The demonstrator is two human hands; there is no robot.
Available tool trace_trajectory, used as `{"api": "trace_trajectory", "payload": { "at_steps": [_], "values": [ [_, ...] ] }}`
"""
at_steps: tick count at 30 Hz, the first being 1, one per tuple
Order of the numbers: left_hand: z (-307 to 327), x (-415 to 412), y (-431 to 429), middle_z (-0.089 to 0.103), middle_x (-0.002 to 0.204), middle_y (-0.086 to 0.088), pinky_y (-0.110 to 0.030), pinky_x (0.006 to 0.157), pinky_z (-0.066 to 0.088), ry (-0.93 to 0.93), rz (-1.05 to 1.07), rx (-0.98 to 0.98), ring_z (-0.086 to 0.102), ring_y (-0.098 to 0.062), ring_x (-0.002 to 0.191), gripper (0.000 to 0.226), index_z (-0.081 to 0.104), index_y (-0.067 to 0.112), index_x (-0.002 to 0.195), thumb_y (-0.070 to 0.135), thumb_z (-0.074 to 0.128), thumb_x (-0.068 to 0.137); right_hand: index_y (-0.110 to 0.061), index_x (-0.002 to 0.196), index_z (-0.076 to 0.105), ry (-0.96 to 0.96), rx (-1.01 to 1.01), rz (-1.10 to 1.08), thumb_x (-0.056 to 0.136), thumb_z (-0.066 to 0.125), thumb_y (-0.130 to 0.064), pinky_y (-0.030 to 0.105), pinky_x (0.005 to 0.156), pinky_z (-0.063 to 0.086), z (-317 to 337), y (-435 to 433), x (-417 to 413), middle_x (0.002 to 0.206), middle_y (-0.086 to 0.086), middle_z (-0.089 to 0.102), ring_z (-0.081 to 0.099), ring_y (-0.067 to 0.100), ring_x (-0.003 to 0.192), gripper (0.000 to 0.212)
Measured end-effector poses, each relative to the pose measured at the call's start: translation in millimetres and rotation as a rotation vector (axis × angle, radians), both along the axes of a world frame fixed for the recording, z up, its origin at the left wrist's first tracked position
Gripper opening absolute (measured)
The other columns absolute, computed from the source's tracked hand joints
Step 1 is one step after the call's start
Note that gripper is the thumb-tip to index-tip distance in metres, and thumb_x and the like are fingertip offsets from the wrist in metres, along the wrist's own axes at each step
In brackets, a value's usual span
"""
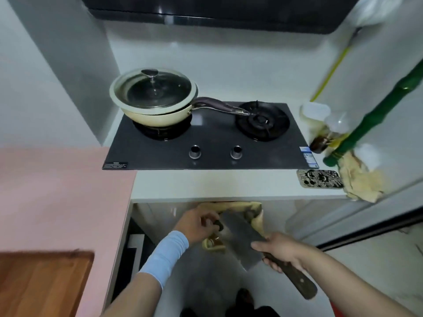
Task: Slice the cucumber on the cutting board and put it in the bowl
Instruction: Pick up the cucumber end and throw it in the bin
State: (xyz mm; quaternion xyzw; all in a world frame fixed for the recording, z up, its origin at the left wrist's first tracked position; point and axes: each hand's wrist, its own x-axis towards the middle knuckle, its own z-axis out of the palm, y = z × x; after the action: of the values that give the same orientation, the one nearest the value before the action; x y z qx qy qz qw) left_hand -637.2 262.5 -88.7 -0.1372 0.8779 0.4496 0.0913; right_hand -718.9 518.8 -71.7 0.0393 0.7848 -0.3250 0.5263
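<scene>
Standing at the counter, you have the pink worktop [57,191] to your left, with one corner of the wooden cutting board [43,284] on it at the near edge. Neither the cucumber nor the bowl is in view, so I cannot tell where they lie.

On the hob [206,143] sits a cream pan [155,99] under a glass lid, well apart from your hands.

Your right hand [281,250] is closed around the dark wooden handle of the cleaver [242,239], thumb laid along the blade's base. Your left hand [196,225] has its fingers curled on a small dark object beside a yellow cloth [238,208] hanging below the counter edge; what that object is, I cannot tell.

Judgement: the step in hand appears to be wiping the blade. Keep the edge turned away from your left fingers, draw the cloth from spine towards edge, and carry the cleaver low and point-down to the board.

Writing: the hob bears a small black plate [115,165] and a blue sticker [309,156]; both are illegible. The patterned phone case [320,178] shows no readable text.
</scene>
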Motion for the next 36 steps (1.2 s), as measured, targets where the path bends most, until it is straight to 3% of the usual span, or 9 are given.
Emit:
{"api": "trace_trajectory", "payload": {
  "at_steps": [3,7,10,13,16,23,29,32,36],
  "values": [
    [-17,-2,19,0.068,0.087,0.021,-0.013,0.071,0.045,-0.084,-0.084,0.070,0.057,0.001,0.072,0.017,0.068,0.046,0.082,0.034,0.079,0.075,-0.006,0.092,0.056,-0.009,0.036,-0.152,0.102,0.063,-0.031,0.021,0.040,0.037,-18,8,4,0.054,0.005,0.054,0.044,0.014,0.038,0.028],
    [-34,-8,48,0.068,0.090,0.018,-0.007,0.073,0.043,-0.105,-0.159,0.071,0.059,0.005,0.078,0.021,0.075,0.028,0.098,0.030,0.080,0.078,-0.001,0.105,0.059,-0.004,0.016,-0.310,0.101,0.065,-0.030,0.022,0.039,0.040,-35,6,-2,0.056,0.007,0.055,0.046,0.015,0.036,0.030],
    [-43,-15,62,0.069,0.089,0.012,-0.013,0.077,0.048,-0.111,-0.173,0.055,0.062,0.000,0.080,0.021,0.074,0.022,0.100,0.024,0.079,0.079,0.001,0.112,0.063,0.008,-0.013,-0.343,0.100,0.066,-0.030,0.024,0.041,0.042,-40,1,-12,0.056,0.007,0.059,0.049,0.016,0.040,0.034],
    [-48,-25,66,0.064,0.085,0.011,-0.006,0.070,0.040,-0.093,-0.180,0.025,0.055,0.007,0.069,0.019,0.075,0.017,0.099,0.019,0.079,0.081,0.001,0.108,0.067,0.018,-0.023,-0.331,0.102,0.064,-0.030,0.026,0.045,0.045,-41,-1,-20,0.062,0.009,0.061,0.052,0.016,0.044,0.031],
    [-51,-38,68,0.062,0.089,0.007,-0.013,0.072,0.038,-0.089,-0.204,-0.090,0.051,-0.003,0.074,0.017,0.074,0.022,0.101,0.023,0.075,0.084,-0.001,0.100,0.067,0.021,-0.017,-0.301,0.103,0.062,-0.031,0.025,0.046,0.045,-42,-1,-28,0.065,0.010,0.061,0.053,0.016,0.046,0.030],
    [-70,-74,60,0.067,0.106,0.010,-0.019,0.080,0.042,-0.244,0.004,-0.162,0.063,-0.015,0.097,0.018,0.071,0.030,0.107,0.026,0.066,0.090,-0.006,0.097,0.065,-0.032,-0.030,-0.265,0.103,0.061,-0.029,0.024,0.044,0.042,-40,6,-42,0.062,0.006,0.058,0.050,0.014,0.045,0.024],
    [-94,-89,50,0.069,0.111,-0.004,-0.031,0.087,0.051,-0.384,0.134,-0.295,0.064,-0.027,0.094,0.020,0.068,0.025,0.112,0.028,0.058,0.095,-0.011,0.096,0.061,-0.099,-0.043,-0.272,0.102,0.063,-0.029,0.023,0.044,0.041,-32,18,-52,0.061,0.005,0.057,0.049,0.013,0.046,0.020],
    [-102,-80,45,0.069,0.101,-0.001,-0.033,0.085,0.052,-0.365,0.361,-0.186,0.063,-0.025,0.086,0.006,0.065,0.031,0.091,0.027,0.061,0.092,-0.010,0.105,0.061,-0.101,-0.029,-0.242,0.102,0.064,-0.030,0.022,0.044,0.040,-31,20,-55,0.065,0.006,0.057,0.048,0.013,0.046,0.021],
    [-102,-57,36,0.064,0.095,0.000,-0.032,0.083,0.050,-0.218,0.550,-0.009,0.063,-0.028,0.087,0.016,0.054,0.031,0.082,0.021,0.063,0.090,-0.009,0.110,0.060,-0.007,0.021,-0.060,0.100,0.057,-0.022,0.023,0.046,0.040,-30,22,-57,0.068,0.007,0.059,0.049,0.013,0.045,0.017]
  ]
}}
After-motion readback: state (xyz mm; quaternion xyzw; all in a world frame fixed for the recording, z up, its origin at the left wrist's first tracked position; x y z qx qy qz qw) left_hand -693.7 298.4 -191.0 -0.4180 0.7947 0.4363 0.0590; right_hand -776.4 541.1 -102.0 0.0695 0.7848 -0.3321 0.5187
